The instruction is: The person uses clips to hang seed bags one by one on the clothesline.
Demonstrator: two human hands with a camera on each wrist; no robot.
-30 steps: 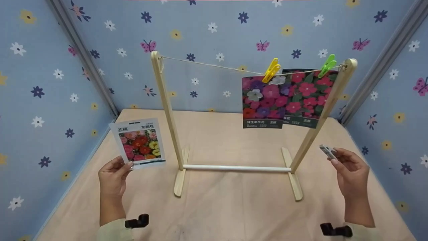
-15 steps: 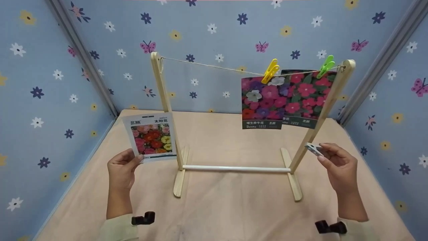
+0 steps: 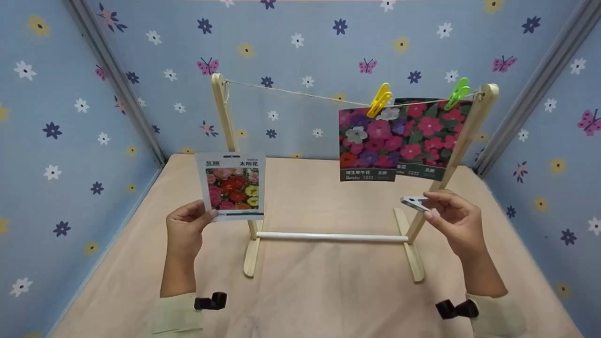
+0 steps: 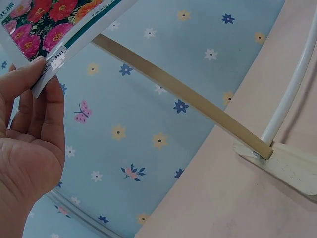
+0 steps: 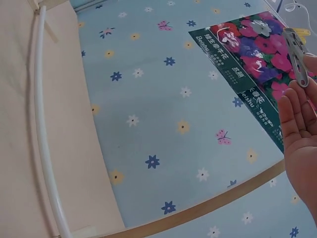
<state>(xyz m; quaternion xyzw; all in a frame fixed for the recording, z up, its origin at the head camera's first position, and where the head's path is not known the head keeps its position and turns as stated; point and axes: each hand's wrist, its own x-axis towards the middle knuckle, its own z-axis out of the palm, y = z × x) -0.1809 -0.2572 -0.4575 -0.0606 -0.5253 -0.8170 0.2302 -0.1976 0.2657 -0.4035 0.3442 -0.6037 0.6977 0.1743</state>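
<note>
My left hand (image 3: 188,230) pinches the lower left corner of a white-bordered flower seed packet (image 3: 233,188), which overlaps the left post in the head view. In the left wrist view, the thumb lies on the packet's (image 4: 52,29) printed face. My right hand (image 3: 455,223) pinches a grey clothespin (image 3: 414,203) between thumb and fingers, in front of the right post. Two dark-bordered seed packets hang on a string (image 3: 296,93): the left packet (image 3: 368,145) under a yellow clothespin (image 3: 380,100), the right packet (image 3: 429,136) under a green clothespin (image 3: 457,94).
A wooden stand carries the string between its left post (image 3: 225,115) and right post (image 3: 465,136). A white rod (image 3: 328,236) joins the feet low down. The stand is on a pale peach tabletop (image 3: 319,291), with blue flower-patterned walls (image 3: 300,61) on three sides.
My left hand has moved right and slightly up with the seed packet, now in front of the left post. My right hand has moved left and up with the grey clothespin.
</note>
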